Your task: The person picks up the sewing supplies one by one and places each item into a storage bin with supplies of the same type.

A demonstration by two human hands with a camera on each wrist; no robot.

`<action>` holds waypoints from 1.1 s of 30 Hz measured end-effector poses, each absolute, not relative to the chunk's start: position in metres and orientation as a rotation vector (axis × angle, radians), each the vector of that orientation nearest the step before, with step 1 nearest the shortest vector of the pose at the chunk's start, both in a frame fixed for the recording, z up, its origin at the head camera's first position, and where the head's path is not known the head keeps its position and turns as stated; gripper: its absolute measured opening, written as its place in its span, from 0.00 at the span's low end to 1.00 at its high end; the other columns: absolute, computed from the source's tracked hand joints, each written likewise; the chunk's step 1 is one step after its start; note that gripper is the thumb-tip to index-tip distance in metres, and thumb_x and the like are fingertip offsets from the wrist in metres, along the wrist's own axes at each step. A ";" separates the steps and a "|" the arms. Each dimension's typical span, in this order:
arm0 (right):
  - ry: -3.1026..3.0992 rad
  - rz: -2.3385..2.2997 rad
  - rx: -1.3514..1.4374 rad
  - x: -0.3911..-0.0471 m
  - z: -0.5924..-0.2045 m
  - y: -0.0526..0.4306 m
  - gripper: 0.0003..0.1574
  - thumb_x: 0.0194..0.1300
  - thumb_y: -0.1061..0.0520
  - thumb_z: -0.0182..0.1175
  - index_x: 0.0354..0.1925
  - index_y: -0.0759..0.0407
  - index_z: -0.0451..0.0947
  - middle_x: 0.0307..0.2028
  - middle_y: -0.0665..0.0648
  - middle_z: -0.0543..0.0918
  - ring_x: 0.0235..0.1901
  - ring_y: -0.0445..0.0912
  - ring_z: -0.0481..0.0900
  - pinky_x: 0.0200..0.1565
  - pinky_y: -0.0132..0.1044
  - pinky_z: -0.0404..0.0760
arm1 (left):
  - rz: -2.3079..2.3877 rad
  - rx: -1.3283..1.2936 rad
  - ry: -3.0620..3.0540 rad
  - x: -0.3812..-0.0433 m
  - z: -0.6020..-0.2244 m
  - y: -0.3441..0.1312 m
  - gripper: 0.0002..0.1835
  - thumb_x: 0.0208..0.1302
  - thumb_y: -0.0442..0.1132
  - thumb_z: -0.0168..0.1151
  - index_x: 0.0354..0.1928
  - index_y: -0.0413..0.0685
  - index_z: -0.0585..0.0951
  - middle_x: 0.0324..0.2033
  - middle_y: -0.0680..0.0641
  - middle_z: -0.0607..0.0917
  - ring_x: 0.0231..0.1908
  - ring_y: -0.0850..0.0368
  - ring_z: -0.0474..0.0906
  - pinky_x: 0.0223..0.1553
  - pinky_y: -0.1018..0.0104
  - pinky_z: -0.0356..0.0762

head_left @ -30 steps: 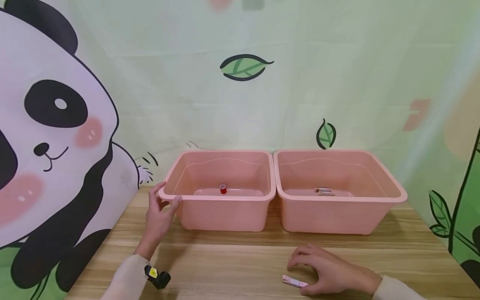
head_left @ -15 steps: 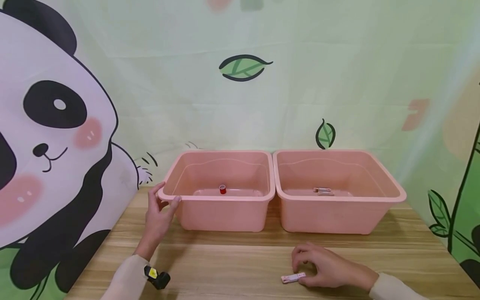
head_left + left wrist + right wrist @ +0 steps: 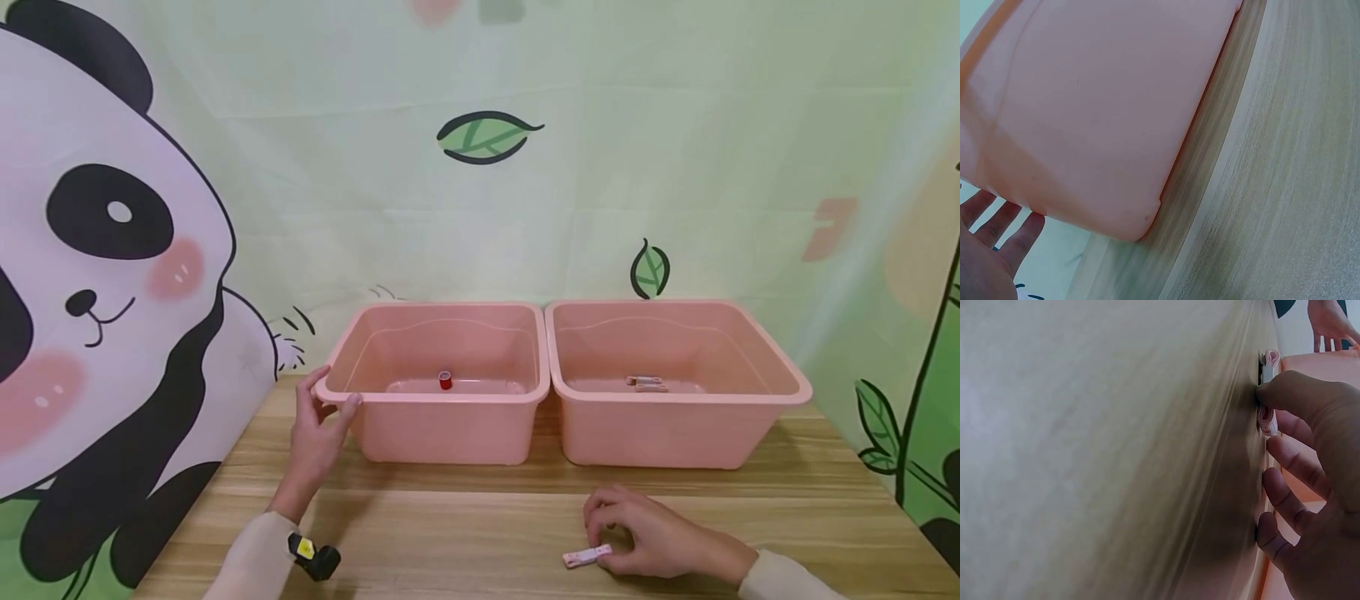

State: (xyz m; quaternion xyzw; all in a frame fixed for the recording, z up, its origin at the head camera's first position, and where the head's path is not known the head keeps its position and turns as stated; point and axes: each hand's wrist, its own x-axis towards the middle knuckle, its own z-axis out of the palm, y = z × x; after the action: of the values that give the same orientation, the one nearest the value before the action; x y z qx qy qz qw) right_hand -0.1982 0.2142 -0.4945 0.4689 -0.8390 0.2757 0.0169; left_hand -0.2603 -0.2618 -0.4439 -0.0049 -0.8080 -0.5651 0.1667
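Observation:
My left hand [image 3: 318, 429] holds the front left corner of the left pink plastic tub [image 3: 442, 429], thumb on the front rim and fingers along the side. In the left wrist view its fingertips [image 3: 1030, 226] meet the tub's edge. Low over the wooden table, my right hand [image 3: 652, 533] pinches the end of a small folded pink-and-white strip [image 3: 587, 556], which looks like folded paper with a pale band. The right wrist view shows the thumb [image 3: 1282, 387] across the strip, its folded ends showing on either side; the other fingers are bent beside it.
A second pink tub [image 3: 675, 433] stands against the left one on the right, with small pink-and-white strips [image 3: 648, 383] inside. A small red cylinder [image 3: 446, 381] with a pale top sits in the left tub. Behind the wooden table [image 3: 450, 525] hangs a panda-printed cloth [image 3: 487, 225].
The right hand's fingers have come together on the strip, and the strip has turned slightly, its right end now higher. The left hand stays at the tub's corner.

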 end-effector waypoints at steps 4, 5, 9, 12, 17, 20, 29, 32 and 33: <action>-2.604 0.857 1.449 -0.198 -0.495 0.215 0.18 0.56 0.57 0.76 0.36 0.36 0.79 0.48 0.42 0.79 0.50 0.38 0.74 0.50 0.39 0.79 | -1.602 -0.019 -2.300 -0.260 -0.444 -0.261 0.40 0.73 0.55 0.62 0.78 0.67 0.51 0.73 0.42 0.67 0.64 0.43 0.70 0.51 0.79 0.76; -2.603 0.855 1.448 -0.198 -0.495 0.215 0.18 0.56 0.57 0.76 0.36 0.35 0.79 0.48 0.42 0.79 0.50 0.38 0.74 0.50 0.39 0.79 | -1.600 -0.021 -2.300 -0.260 -0.444 -0.261 0.40 0.73 0.55 0.62 0.78 0.66 0.51 0.73 0.42 0.67 0.64 0.43 0.70 0.51 0.79 0.76; -2.603 0.858 1.445 -0.198 -0.496 0.215 0.19 0.56 0.57 0.76 0.36 0.35 0.79 0.48 0.42 0.79 0.50 0.38 0.74 0.50 0.39 0.79 | -1.599 -0.024 -2.299 -0.260 -0.443 -0.261 0.40 0.73 0.55 0.62 0.78 0.66 0.51 0.73 0.42 0.67 0.64 0.43 0.70 0.51 0.79 0.76; -2.604 0.864 1.442 -0.199 -0.497 0.215 0.19 0.56 0.57 0.76 0.36 0.35 0.79 0.48 0.41 0.79 0.50 0.38 0.74 0.50 0.39 0.79 | -1.604 -0.026 -2.295 -0.260 -0.443 -0.261 0.40 0.73 0.55 0.62 0.78 0.66 0.51 0.74 0.41 0.66 0.64 0.43 0.70 0.51 0.79 0.75; -2.601 0.875 1.443 -0.198 -0.496 0.215 0.19 0.56 0.58 0.76 0.36 0.35 0.79 0.48 0.41 0.79 0.50 0.38 0.74 0.50 0.39 0.79 | -1.604 -0.019 -2.304 -0.260 -0.443 -0.261 0.41 0.73 0.55 0.62 0.79 0.67 0.50 0.74 0.42 0.65 0.65 0.44 0.70 0.53 0.76 0.76; -2.588 0.886 1.453 -0.198 -0.496 0.215 0.19 0.56 0.59 0.76 0.36 0.36 0.79 0.47 0.42 0.79 0.49 0.38 0.74 0.50 0.38 0.79 | -1.607 -0.016 -2.307 -0.261 -0.443 -0.261 0.41 0.73 0.55 0.62 0.79 0.67 0.50 0.75 0.42 0.65 0.65 0.44 0.69 0.54 0.75 0.76; -2.568 0.948 1.469 -0.198 -0.488 0.216 0.18 0.57 0.61 0.74 0.36 0.39 0.78 0.45 0.44 0.79 0.45 0.36 0.76 0.45 0.34 0.80 | -1.614 -0.014 -2.306 -0.261 -0.445 -0.263 0.40 0.73 0.55 0.61 0.79 0.66 0.50 0.75 0.42 0.65 0.65 0.43 0.69 0.51 0.79 0.75; -2.563 0.925 1.443 -0.196 -0.482 0.217 0.18 0.56 0.61 0.74 0.37 0.39 0.79 0.46 0.45 0.80 0.45 0.36 0.77 0.47 0.35 0.81 | -1.616 -0.008 -2.313 -0.261 -0.445 -0.263 0.40 0.74 0.54 0.61 0.79 0.66 0.50 0.75 0.41 0.65 0.65 0.43 0.69 0.51 0.80 0.74; -2.561 0.907 1.432 -0.196 -0.479 0.218 0.18 0.56 0.61 0.74 0.37 0.39 0.79 0.46 0.45 0.80 0.45 0.36 0.77 0.47 0.35 0.81 | -1.619 -0.002 -2.319 -0.261 -0.444 -0.263 0.40 0.74 0.54 0.61 0.79 0.65 0.50 0.75 0.41 0.65 0.65 0.43 0.69 0.52 0.78 0.75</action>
State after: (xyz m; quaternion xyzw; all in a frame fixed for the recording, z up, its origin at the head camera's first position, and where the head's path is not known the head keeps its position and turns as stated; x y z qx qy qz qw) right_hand -0.1963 0.2178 -0.4793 0.4660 -0.8334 0.2950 0.0352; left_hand -0.2606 -0.2625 -0.4438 -0.0008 -0.8099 -0.5654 0.1564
